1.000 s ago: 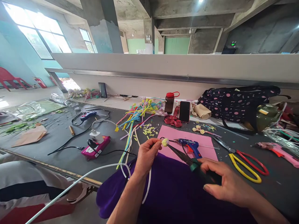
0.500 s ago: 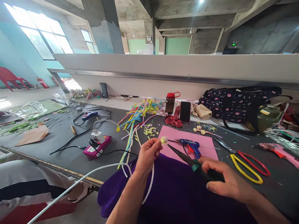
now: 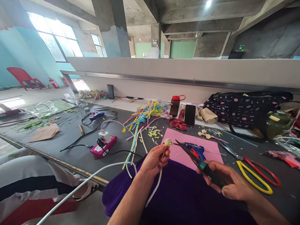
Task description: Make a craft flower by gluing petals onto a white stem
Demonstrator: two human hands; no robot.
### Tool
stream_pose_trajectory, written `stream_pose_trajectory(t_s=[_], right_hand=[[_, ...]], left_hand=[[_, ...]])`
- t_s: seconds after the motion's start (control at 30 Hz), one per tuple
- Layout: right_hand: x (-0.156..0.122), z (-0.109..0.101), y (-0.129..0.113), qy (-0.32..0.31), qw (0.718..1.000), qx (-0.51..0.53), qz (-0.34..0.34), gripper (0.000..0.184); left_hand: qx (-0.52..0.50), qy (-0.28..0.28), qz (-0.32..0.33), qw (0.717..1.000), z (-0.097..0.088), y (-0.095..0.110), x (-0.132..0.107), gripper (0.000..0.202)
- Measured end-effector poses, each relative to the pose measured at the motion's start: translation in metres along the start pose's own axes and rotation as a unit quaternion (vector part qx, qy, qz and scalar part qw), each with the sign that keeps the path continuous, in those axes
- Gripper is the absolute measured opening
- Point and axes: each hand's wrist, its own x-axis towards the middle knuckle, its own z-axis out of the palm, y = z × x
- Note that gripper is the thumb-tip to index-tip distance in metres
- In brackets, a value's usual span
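My left hand (image 3: 156, 160) pinches a small, fuzzy pale-yellow flower head (image 3: 168, 142) with some lilac in it, between thumb and fingertips. Its lower part is hidden by my fingers. In my right hand (image 3: 225, 179) are long-nose pliers (image 3: 201, 165) with black and green handles. Their dark pointed jaws reach up-left, near the flower head but apart from it. Behind the jaws, a blue hot glue gun (image 3: 198, 150) lies on a pink sheet (image 3: 212, 156). Purple cloth (image 3: 178, 193) covers my lap below both hands.
Large scissors (image 3: 254, 172) with red and yellow handles lie at right, near a pink glue gun (image 3: 281, 156). Pipe cleaners (image 3: 145, 114) and yellow cut pieces (image 3: 154, 132) lie further back. At left, cables run to a magenta power strip (image 3: 103, 148). A seated person's leg (image 3: 35, 178) is beside the table.
The pliers have tilted more steeply, their tips rising next to the flower head. My left hand has turned the flower head slightly. The whole view has shifted a little.
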Motion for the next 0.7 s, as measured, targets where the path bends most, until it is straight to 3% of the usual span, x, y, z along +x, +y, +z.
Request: stream_pose_trajectory(t_s=[0.13,0.23,0.47,0.7], right_hand=[[0.0,-0.003,0.006,0.016,0.999,0.027,-0.021,0.047],[0.0,-0.005,0.012,0.037,0.996,0.071,-0.046,0.044],[-0.002,-0.006,0.006,0.079,0.985,0.119,-0.094,0.042],[-0.012,-0.008,-0.007,0.097,0.98,0.115,-0.127,0.041]], left_hand=[[-0.061,-0.019,-0.045,0.997,0.009,0.0,-0.006,0.018],[-0.078,-0.02,-0.036,0.996,0.024,0.002,-0.013,0.017],[-0.048,-0.042,-0.002,0.998,0.062,0.009,-0.027,0.016],[0.026,-0.033,0.032,0.999,0.081,0.013,-0.022,0.022]])
